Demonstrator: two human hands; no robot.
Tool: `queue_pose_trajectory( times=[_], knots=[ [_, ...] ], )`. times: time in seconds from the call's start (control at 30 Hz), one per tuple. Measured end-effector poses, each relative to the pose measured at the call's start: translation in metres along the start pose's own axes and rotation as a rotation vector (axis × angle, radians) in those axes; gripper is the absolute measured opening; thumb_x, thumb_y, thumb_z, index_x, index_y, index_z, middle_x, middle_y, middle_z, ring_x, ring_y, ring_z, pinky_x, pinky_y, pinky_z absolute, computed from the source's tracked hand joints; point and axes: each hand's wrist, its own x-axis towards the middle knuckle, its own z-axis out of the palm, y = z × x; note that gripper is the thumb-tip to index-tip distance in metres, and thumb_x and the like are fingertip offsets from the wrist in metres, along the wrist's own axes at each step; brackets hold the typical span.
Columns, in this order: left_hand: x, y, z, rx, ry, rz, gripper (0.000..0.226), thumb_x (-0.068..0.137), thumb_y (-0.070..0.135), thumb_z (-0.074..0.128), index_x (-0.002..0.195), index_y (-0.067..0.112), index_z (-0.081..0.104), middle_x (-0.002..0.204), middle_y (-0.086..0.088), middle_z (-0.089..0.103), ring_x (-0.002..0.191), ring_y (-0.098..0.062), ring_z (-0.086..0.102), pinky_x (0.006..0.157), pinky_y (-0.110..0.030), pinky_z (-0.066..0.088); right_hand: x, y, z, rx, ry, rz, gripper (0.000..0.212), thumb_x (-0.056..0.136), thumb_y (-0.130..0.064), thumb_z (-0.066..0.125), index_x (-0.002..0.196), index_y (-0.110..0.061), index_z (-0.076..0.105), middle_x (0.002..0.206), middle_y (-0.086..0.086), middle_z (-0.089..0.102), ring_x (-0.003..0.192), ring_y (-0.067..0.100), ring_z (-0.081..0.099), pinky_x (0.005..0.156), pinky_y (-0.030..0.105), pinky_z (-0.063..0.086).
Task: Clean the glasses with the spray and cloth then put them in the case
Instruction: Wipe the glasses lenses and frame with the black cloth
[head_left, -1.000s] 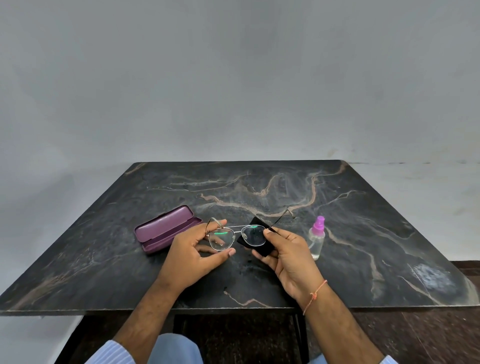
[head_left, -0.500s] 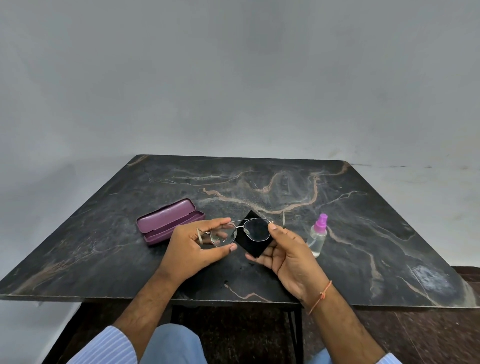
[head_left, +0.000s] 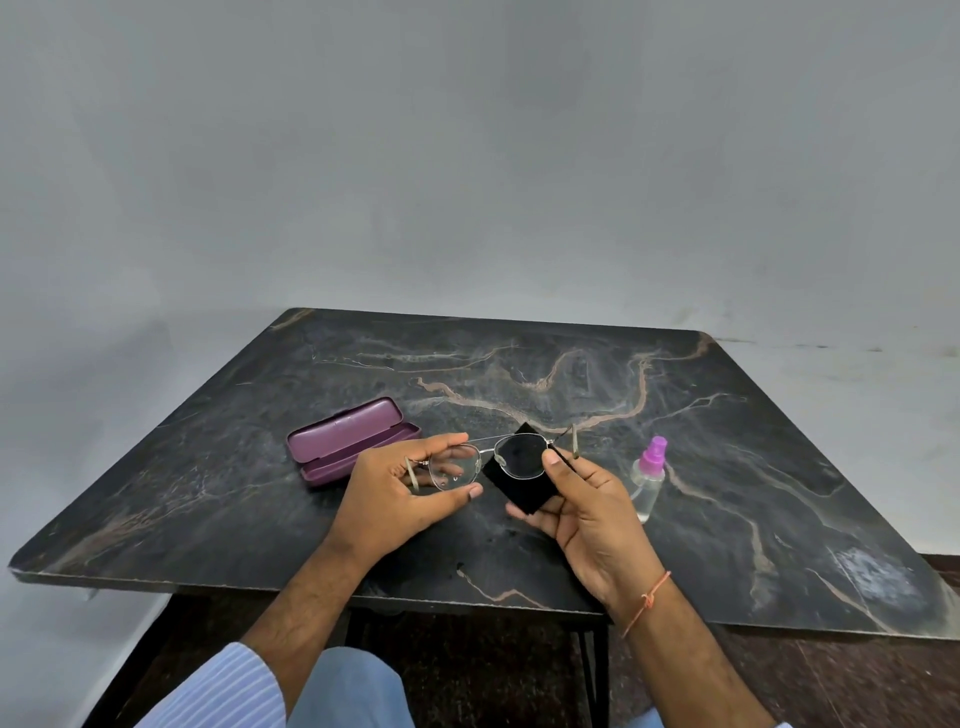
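Wire-rimmed glasses (head_left: 485, 460) are held above the dark marbled surface (head_left: 779, 493) by the left hand (head_left: 400, 493), while a black cloth (head_left: 522, 475) is pinched behind one lens by the right hand (head_left: 592, 509). An open purple case (head_left: 345, 439) and a pink-capped spray bottle (head_left: 648, 480) are set on either side.

The left hand (head_left: 400, 493) hides the glasses' (head_left: 488, 460) left temple hinge; the cloth (head_left: 519, 480) is partly covered.

Support: dark veined marble table (head_left: 727, 519).
Left of centre: open purple case (head_left: 353, 441).
Well right of case: spray bottle (head_left: 648, 480), upright.
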Motion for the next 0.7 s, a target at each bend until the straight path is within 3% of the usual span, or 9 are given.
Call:
queue_pose_trajectory(
  times=[0.2, 0.37, 0.53, 0.7],
  knots=[
    [-0.0001, -0.0001, 0.0003, 0.039, 0.023, 0.017, 0.063, 0.076, 0.017, 0.099, 0.134, 0.018, 0.076, 0.117, 0.013, 0.084, 0.102, -0.009, 0.083, 0.091, -0.032, 0.068, 0.0013, 0.0052, 0.0039, -0.063, 0.126, -0.121, 0.013, 0.094, -0.017, 0.074, 0.091, -0.010, 0.085, 0.103, 0.022, 0.082, 0.092, 0.029, 0.081, 0.083, 0.046, 0.065],
    [-0.0003, 0.0018, 0.0010, 0.056, 0.012, 0.003, 0.063, 0.076, 0.018, 0.100, 0.134, 0.020, 0.076, 0.117, 0.015, 0.084, 0.102, -0.007, 0.083, 0.093, -0.034, 0.068, 0.0004, 0.0071, 0.0042, -0.062, 0.154, -0.196, 0.012, 0.096, -0.008, 0.071, 0.101, -0.007, 0.083, 0.105, 0.019, 0.082, 0.097, 0.027, 0.081, 0.090, 0.042, 0.065],
    [-0.0002, 0.0045, 0.0008, 0.057, 0.024, -0.008, 0.062, 0.076, 0.018, 0.100, 0.134, 0.019, 0.076, 0.116, 0.014, 0.084, 0.101, -0.006, 0.083, 0.094, -0.031, 0.067, -0.0025, 0.0026, 0.0066, -0.051, 0.123, -0.145, 0.014, 0.097, -0.011, 0.070, 0.095, -0.009, 0.084, 0.102, 0.017, 0.083, 0.093, 0.025, 0.082, 0.073, 0.035, 0.068],
    [-0.0016, 0.0063, 0.0008, 0.060, -0.003, -0.017, 0.062, 0.075, 0.020, 0.100, 0.132, 0.025, 0.076, 0.114, 0.013, 0.085, 0.101, -0.004, 0.083, 0.093, -0.028, 0.067, -0.0024, 0.0063, 0.0049, -0.071, 0.141, -0.191, 0.013, 0.097, -0.010, 0.071, 0.101, -0.008, 0.083, 0.106, 0.019, 0.082, 0.098, 0.028, 0.081, 0.082, 0.037, 0.067]
  ],
)
